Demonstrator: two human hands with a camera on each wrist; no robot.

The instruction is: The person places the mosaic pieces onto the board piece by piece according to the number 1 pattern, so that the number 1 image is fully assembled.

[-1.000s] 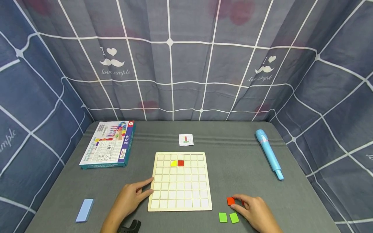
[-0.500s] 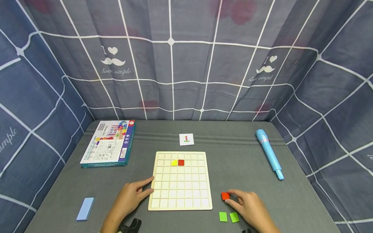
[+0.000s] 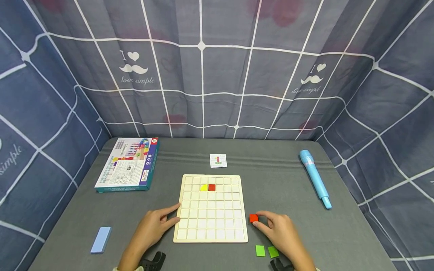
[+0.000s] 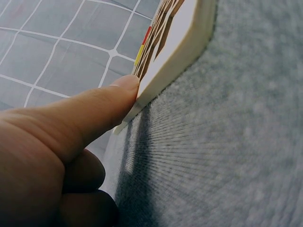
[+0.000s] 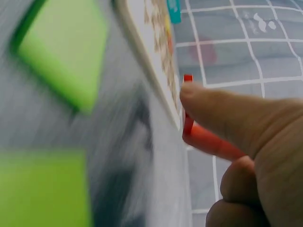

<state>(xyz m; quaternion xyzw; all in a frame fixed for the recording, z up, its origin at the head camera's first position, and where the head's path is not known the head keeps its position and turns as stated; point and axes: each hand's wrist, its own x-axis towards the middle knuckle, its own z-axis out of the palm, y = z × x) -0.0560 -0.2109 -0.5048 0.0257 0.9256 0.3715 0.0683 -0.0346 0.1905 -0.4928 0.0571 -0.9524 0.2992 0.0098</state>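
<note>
A cream grid board [image 3: 213, 226] lies on the grey table, with a yellow tile [image 3: 204, 187] and a red tile [image 3: 211, 187] side by side in one of its upper rows. My left hand [image 3: 154, 227] touches the board's left edge with thumb and index finger stretched out. Between thumb and index finger, my right hand [image 3: 279, 231] pinches another red square tile [image 3: 253, 218], just off the board's right edge. In the right wrist view that tile [image 5: 188, 124] is seen edge-on. Two green tiles [image 3: 260, 250] [image 3: 273, 251] lie below the right hand.
Behind the board is a small pattern card [image 3: 218, 160]. A boxed game [image 3: 127, 163] lies at the back left, a light blue block [image 3: 101, 239] at the front left. On the right lies a blue tube-shaped object [image 3: 315, 178]. Checked curtains [image 3: 223, 67] enclose the table.
My right hand has carried the red tile leftward and away from me, from beside the green tiles to near the board. The left hand keeps its place on the board's edge.
</note>
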